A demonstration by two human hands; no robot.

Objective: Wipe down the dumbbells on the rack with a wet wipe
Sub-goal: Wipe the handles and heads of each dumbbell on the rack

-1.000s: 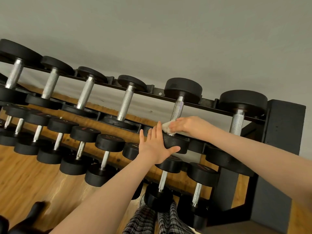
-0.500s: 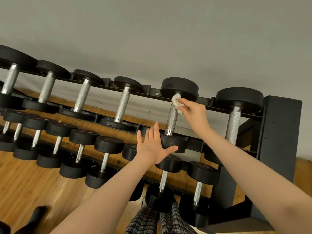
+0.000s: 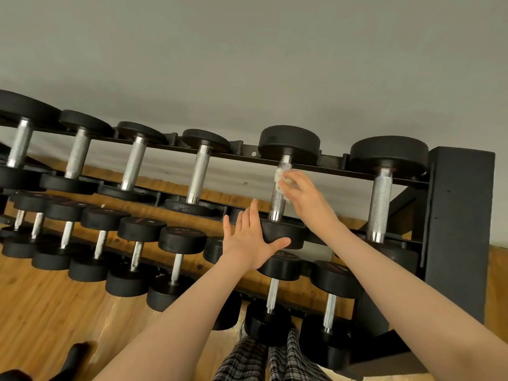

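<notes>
Head view, rack: the black rack [image 3: 459,215] stood against a grey wall [image 3: 247,50], with dumbbells in rows on its tiers.
Head view, dumbbell: the second dumbbell from the right [image 3: 279,196] lay on the top tier, its knurled silver handle between two black heads.
Head view, left hand: the left hand [image 3: 253,240] lay flat with fingers straight, pressed against that dumbbell's near head, gripping nothing.
Head view, right hand: the right hand [image 3: 305,196] had its fingers curled on the white wet wipe [image 3: 280,180], held against the upper part of the handle.
Head view, floor: wooden floor [image 3: 41,312] lay below, with checked trousers [image 3: 264,358] at the bottom edge.
</notes>
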